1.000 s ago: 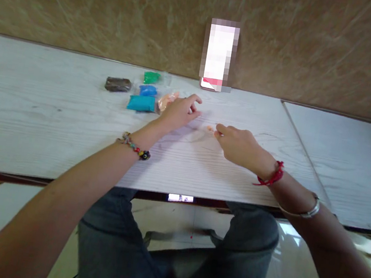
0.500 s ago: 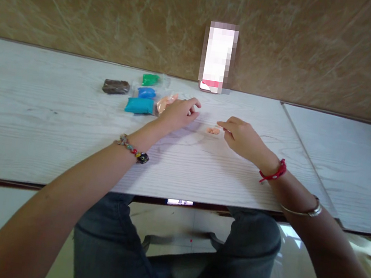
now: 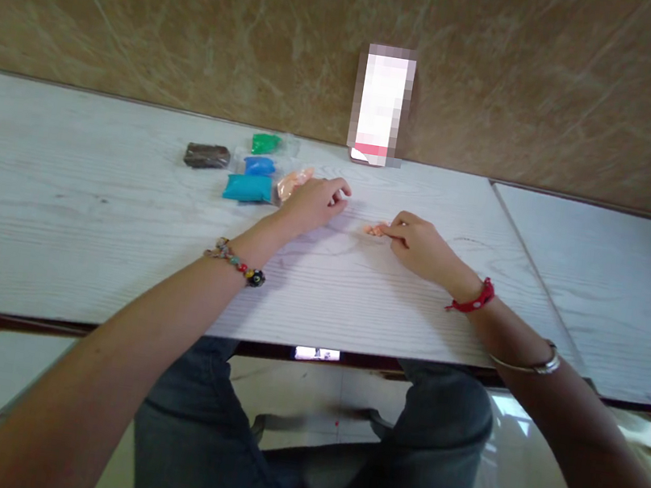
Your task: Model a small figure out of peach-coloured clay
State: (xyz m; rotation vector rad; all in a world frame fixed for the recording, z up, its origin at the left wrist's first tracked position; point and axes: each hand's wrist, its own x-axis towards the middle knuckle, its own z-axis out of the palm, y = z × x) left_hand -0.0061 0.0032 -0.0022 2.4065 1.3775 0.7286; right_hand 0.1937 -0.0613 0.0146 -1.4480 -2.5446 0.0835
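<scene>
Head view: small peach lump (image 3: pixel 373 228) on the pale wood-grain tabletop (image 3: pixel 68 246), between the two hands and just under the right one's fingertip. Surface uneven, broken into small folds; outline low and irregular. Looks like soft modelling clay. Judged on that: very light, pliable, apt to take a dent from any press, perhaps a little tacky against skin. Not brittle, but thin edges could tear or smear. Best hold: a gentle pinch across its thicker middle, or a fingertip slid under one end.

Right hand (image 3: pixel 420 246): forefinger reaching out, its tip touching the lump's right end; other fingers folded in towards the palm. Thumb partly hidden, so cannot tell whether it pinches the lump or only presses it.

Left hand (image 3: pixel 316 200): loosely curled, clear gap between thumb and forefinger, nothing seen in the grasp. It overlaps the clear-wrapped peach packet (image 3: pixel 291 183); whether skin meets wrapper cannot be told.

Left of that hand, a loose group: teal packet (image 3: pixel 248 188) nearest the person, blue packet (image 3: pixel 259 166) behind it, green packet (image 3: pixel 265 144) farthest back, brown packet (image 3: pixel 207 155) off to the left. Phone (image 3: pixel 381 105) propped against the marbled wall (image 3: pixel 151 22), screen blurred out.
</scene>
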